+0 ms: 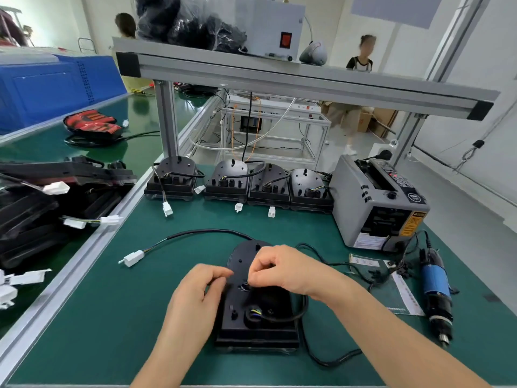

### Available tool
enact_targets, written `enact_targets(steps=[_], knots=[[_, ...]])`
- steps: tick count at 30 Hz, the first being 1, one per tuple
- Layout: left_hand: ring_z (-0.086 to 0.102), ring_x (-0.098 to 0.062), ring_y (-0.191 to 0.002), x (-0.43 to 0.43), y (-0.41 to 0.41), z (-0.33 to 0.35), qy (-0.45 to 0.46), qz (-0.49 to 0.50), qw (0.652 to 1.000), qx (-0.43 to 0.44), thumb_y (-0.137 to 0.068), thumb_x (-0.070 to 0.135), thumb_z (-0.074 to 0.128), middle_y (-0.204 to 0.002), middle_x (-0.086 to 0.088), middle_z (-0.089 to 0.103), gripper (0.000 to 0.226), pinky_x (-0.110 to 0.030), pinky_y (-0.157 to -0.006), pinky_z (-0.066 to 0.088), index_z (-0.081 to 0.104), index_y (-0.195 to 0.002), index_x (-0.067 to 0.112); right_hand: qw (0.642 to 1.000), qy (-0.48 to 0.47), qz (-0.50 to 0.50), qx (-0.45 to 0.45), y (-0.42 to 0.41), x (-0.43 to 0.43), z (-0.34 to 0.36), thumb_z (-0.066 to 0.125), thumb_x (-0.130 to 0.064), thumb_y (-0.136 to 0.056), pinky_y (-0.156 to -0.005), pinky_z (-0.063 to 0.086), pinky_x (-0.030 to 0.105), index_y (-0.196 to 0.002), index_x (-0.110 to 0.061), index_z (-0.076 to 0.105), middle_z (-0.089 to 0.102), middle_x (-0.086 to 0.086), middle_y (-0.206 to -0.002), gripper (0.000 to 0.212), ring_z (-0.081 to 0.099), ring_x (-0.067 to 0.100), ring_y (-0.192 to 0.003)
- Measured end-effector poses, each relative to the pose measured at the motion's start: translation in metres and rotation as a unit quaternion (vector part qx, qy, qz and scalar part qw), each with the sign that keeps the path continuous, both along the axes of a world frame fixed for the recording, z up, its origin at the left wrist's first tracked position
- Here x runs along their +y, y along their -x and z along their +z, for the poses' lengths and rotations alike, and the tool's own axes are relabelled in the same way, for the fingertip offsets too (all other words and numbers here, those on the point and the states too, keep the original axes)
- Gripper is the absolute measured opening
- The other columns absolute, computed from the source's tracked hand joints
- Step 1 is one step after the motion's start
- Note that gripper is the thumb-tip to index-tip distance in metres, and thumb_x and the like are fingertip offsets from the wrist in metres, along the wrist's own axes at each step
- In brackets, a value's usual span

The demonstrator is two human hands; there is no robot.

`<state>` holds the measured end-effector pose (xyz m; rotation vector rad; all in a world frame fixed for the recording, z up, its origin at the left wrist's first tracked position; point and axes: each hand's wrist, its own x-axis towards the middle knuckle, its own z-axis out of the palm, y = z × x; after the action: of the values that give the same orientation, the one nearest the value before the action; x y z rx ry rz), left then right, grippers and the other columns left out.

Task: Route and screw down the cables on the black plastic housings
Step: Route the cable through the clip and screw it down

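The black housing (277, 330) lies at 6 o'clock on the table (112, 317). The left hand (201, 287) curls its fingers at the housing's 9 o'clock edge. The right hand (282, 268) pinches its fingers narrowly over the housing's centre; what either hand holds cannot be told. The cable (305, 303) loops out at 3 o'clock.

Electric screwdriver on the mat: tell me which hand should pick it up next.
Probably the right hand. The blue screwdriver lies on the mat right of the housing, on that hand's side; the left hand would have to cross over the housing.
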<state>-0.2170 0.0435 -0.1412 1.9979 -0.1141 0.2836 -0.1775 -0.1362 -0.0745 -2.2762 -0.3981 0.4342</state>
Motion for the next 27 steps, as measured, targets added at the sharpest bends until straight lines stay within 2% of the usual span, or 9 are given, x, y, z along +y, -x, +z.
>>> enact_targets(steps=[2,4,7,10,13,15,18,22,27], knots=[[0.052,0.004,-0.099,0.003,-0.006,-0.001,-0.042,-0.023,0.999,-0.002,-0.091,0.006,0.058,-0.093,0.025,0.061,0.036,-0.001,-0.078,0.034,0.064,-0.091,0.042,0.999,0.029,0.023,-0.012,-0.005,0.007,-0.001,0.070,-0.021,-0.081,-0.076,0.041,0.018,-0.062,-0.035,0.061,0.056,-0.013,-0.084,0.025,0.052,0.000,-0.077],[0.045,0.000,-0.106,0.004,-0.010,-0.004,-0.075,-0.048,0.996,0.009,-0.092,0.008,0.057,-0.105,0.026,0.054,0.035,-0.002,-0.085,0.030,0.064,-0.111,0.036,0.998,0.044,0.038,-0.019,-0.008,0.011,-0.004,0.069,-0.020,-0.081,-0.078,0.042,0.021,-0.064,-0.030,0.064,0.056,-0.011,-0.081,0.020,0.051,0.004,-0.077],[0.037,-0.005,-0.116,0.008,-0.012,-0.012,-0.094,-0.056,0.994,0.023,-0.093,0.010,0.056,-0.118,0.019,0.052,0.040,-0.009,-0.095,0.026,0.058,-0.129,0.027,0.996,0.063,0.048,-0.028,-0.010,0.015,-0.008,0.067,-0.018,-0.081,-0.076,0.036,0.015,-0.074,-0.015,0.070,0.064,0.007,-0.085,0.009,0.050,0.006,-0.076],[0.035,-0.004,-0.118,0.010,-0.010,-0.015,-0.090,-0.060,0.994,0.016,-0.093,0.012,0.056,-0.119,0.020,0.051,0.041,-0.011,-0.097,0.025,0.057,-0.131,0.027,0.996,0.075,0.042,-0.039,-0.012,0.016,-0.011,0.066,-0.019,-0.082,-0.079,0.036,0.018,-0.073,-0.013,0.070,0.067,0.013,-0.091,0.011,0.049,0.008,-0.080],[0.033,0.001,-0.116,0.009,-0.009,-0.016,-0.090,-0.059,0.994,0.010,-0.093,0.014,0.055,-0.116,0.027,0.049,0.041,-0.002,-0.093,0.022,0.056,-0.131,0.030,0.995,0.077,0.038,-0.049,-0.014,0.015,-0.012,0.067,-0.019,-0.081,-0.079,0.040,0.016,-0.070,-0.018,0.069,0.066,0.012,-0.091,0.012,0.055,0.017,-0.082],[0.031,0.008,-0.115,0.009,-0.009,-0.016,-0.085,-0.057,0.995,0.015,-0.094,0.016,0.055,-0.115,0.033,0.046,0.040,0.003,-0.090,0.020,0.055,-0.131,0.033,0.996,0.074,0.029,-0.050,-0.013,0.016,-0.012,0.068,-0.020,-0.080,-0.081,0.048,0.028,-0.066,-0.025,0.066,0.064,0.007,-0.092,0.015,0.057,0.017,-0.083],[0.028,0.013,-0.115,0.008,-0.010,-0.019,-0.085,-0.057,0.995,0.014,-0.093,0.018,0.055,-0.114,0.035,0.044,0.040,0.005,-0.088,0.019,0.055,-0.131,0.033,0.994,0.088,0.026,-0.052,-0.014,0.017,-0.013,0.067,-0.019,-0.080,-0.078,0.049,0.034,-0.072,-0.016,0.070,0.066,0.008,-0.090,0.009,0.060,0.022,-0.080],[0.025,0.018,-0.115,0.010,-0.011,-0.020,-0.082,-0.057,0.995,0.012,-0.093,0.018,0.055,-0.114,0.035,0.044,0.041,0.006,-0.086,0.020,0.055,-0.131,0.033,0.994,0.098,0.022,-0.050,-0.015,0.018,-0.013,0.067,-0.020,-0.080,-0.075,0.048,0.031,-0.073,-0.013,0.070,0.067,0.005,-0.088,0.010,0.056,0.011,-0.073],[0.029,0.015,-0.111,0.008,-0.012,-0.019,-0.078,-0.048,0.996,0.016,-0.091,0.016,0.056,-0.113,0.034,0.046,0.040,0.005,-0.084,0.023,0.057,-0.127,0.033,0.993,0.113,0.019,-0.041,-0.016,0.018,-0.013,0.065,-0.025,-0.080,-0.081,0.048,0.031,-0.062,-0.031,0.060,0.062,-0.004,-0.086,0.020,0.047,0.003,-0.082]])
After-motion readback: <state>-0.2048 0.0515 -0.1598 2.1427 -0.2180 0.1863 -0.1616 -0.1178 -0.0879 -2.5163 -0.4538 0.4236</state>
